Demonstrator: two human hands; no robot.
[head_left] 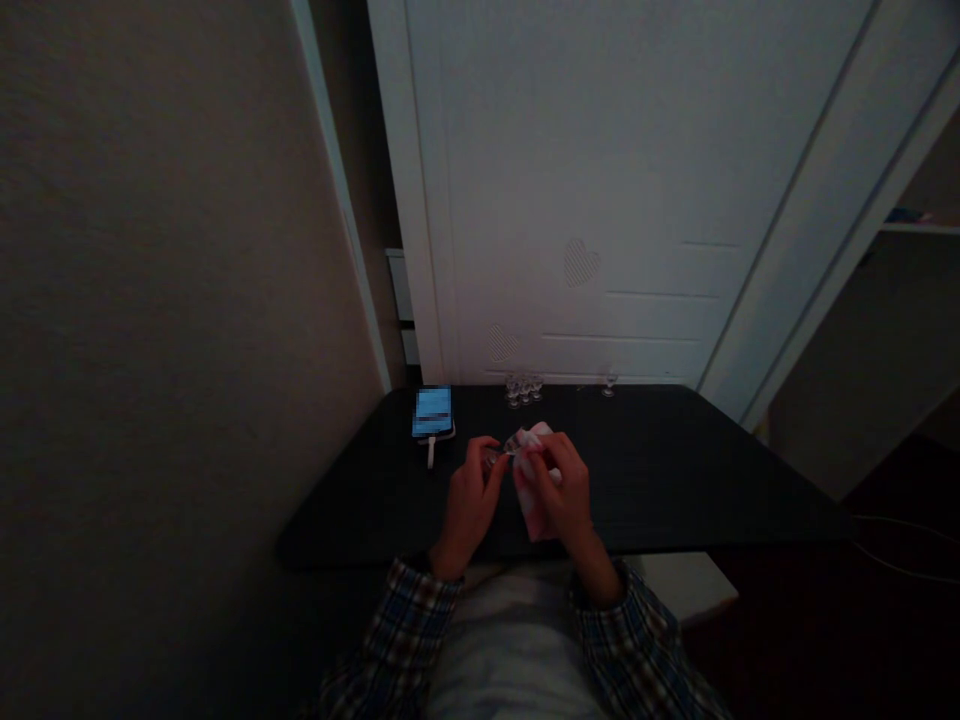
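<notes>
Between my hands, above the dark table (660, 470), is a small clear glass (513, 443) lying on its side. My left hand (472, 495) pinches its base end. A pink and white cloth (531, 508) is gripped in my right hand (566, 488), bunched against the other end of the glass and hanging down toward the table's near edge. Several small stemmed glasses (523, 388) stand in a cluster at the table's back edge. Another such glass (608, 385) stands apart, farther right.
A lit phone (433, 411) with a white cable (431, 452) lies at the table's back left. White panelled doors (570, 200) rise right behind the table, and a wall (187, 300) stands on the left. Something white (686, 582) shows below the front edge.
</notes>
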